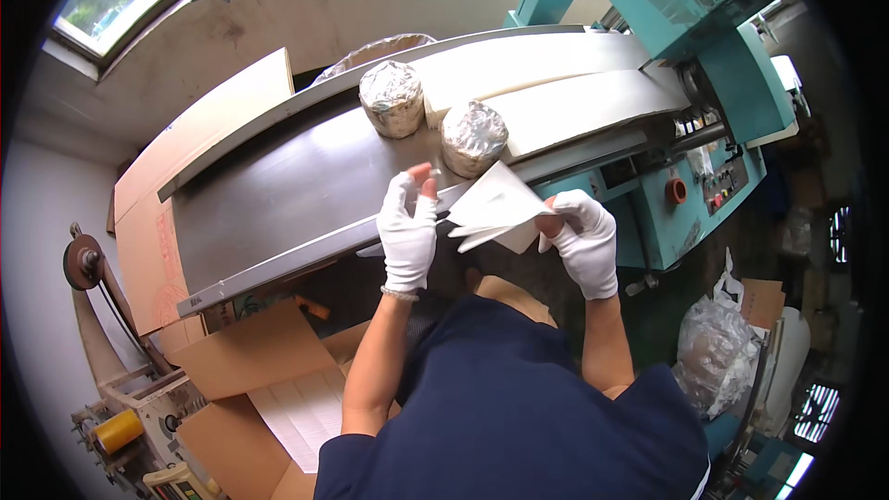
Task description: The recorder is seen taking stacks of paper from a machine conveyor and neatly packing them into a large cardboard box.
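Observation:
My right hand (587, 241), in a white glove with bare fingertips, pinches a fanned bunch of white paper sheets (500, 201) at their right corner. They spread out to the left, over the front edge of the metal table (278, 199). My left hand (407, 233), gloved the same way, is raised just left of the sheets and apart from them. Its bare thumb and forefinger are a little apart, with nothing visible between them. Beyond the hands stand two foil-topped round weights (474, 139) (391, 100), next to long white strips (593, 111) lying on the table.
A teal machine (685, 194) with a control panel stands at the right end of the table. An open cardboard box (250, 352) holding white sheets sits below left. Clear plastic bags (718, 352) are at the lower right. Flat cardboard (148, 222) leans by the table's left end.

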Demonstrator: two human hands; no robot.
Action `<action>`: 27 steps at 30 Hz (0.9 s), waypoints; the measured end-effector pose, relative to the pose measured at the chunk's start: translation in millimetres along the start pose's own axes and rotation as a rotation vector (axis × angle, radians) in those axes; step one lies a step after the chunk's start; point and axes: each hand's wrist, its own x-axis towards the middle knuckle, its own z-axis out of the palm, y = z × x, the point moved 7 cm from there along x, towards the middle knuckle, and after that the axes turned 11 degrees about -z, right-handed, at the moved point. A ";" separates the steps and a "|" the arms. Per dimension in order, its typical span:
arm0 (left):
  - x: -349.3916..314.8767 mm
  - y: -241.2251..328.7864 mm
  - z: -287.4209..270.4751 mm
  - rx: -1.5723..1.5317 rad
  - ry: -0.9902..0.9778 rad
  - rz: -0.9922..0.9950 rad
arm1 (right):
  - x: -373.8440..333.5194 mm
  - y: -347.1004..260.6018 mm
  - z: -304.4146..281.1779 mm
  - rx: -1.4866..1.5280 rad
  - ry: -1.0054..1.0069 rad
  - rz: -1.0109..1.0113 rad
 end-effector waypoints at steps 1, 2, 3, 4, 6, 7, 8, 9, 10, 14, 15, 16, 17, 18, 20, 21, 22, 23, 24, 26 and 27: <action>9.1 12.4 0.9 0.137 0.027 0.093 | -1.2 4.6 2.5 0.267 0.073 0.145; 16.9 32.4 8.1 0.372 0.119 0.320 | 0.8 23.3 9.8 0.326 -0.077 0.239; 17.9 51.4 23.1 0.602 0.207 0.550 | 8.7 33.3 19.0 0.256 -0.192 0.276; 27.9 51.0 37.8 0.466 -0.012 0.278 | 15.7 51.6 28.3 0.215 -0.186 0.261; 48.5 45.5 49.5 0.699 -0.018 0.353 | 29.2 81.5 35.9 0.067 -0.136 0.259; 59.1 39.1 53.1 0.764 -0.067 0.270 | 32.9 90.7 30.3 -0.040 -0.077 0.277; 66.6 28.8 47.4 0.770 -0.060 0.281 | 35.3 97.2 32.6 0.026 -0.059 0.287; 70.8 25.2 38.6 0.698 -0.020 0.303 | 36.8 93.4 34.2 0.028 -0.052 0.276; 74.5 21.2 27.3 0.627 0.020 0.324 | 37.1 90.6 32.0 -0.087 0.002 0.278; 46.3 35.3 -9.0 0.619 -0.033 0.339 | 30.2 104.5 20.6 -0.134 0.206 0.302; 40.6 37.2 -19.9 0.560 -0.062 0.324 | 29.1 104.4 21.7 -0.112 0.254 0.303; 39.4 37.1 -27.2 0.501 -0.080 0.297 | 28.7 102.6 25.3 -0.307 0.233 0.279; 36.7 37.8 -32.4 0.415 -0.113 0.221 | 29.2 98.8 33.5 -0.640 0.208 0.129; 33.7 38.0 -34.6 0.450 -0.011 0.285 | 24.7 90.2 46.5 -0.621 0.314 -0.044; 31.1 29.9 -31.0 0.514 0.166 0.304 | 3.2 84.1 72.7 -0.595 0.276 -0.224; 39.2 22.1 -32.8 0.391 0.120 0.319 | 0.0 63.0 89.4 -0.752 0.161 -0.404; 43.5 29.6 -27.5 0.347 0.007 0.360 | 2.9 57.4 90.2 -0.725 0.133 -0.397; 45.0 33.0 -25.7 0.381 0.007 0.342 | 6.3 55.5 89.4 -0.700 0.104 -0.381; 51.0 36.2 -19.1 0.354 -0.088 0.326 | 15.2 59.0 76.7 -0.636 0.126 -0.319; 55.6 24.6 -24.6 0.395 -0.045 0.356 | 21.3 60.4 67.2 -0.583 0.147 -0.229; 54.7 22.2 -22.8 0.390 -0.034 0.384 | 23.7 60.1 63.1 -0.608 0.150 -0.205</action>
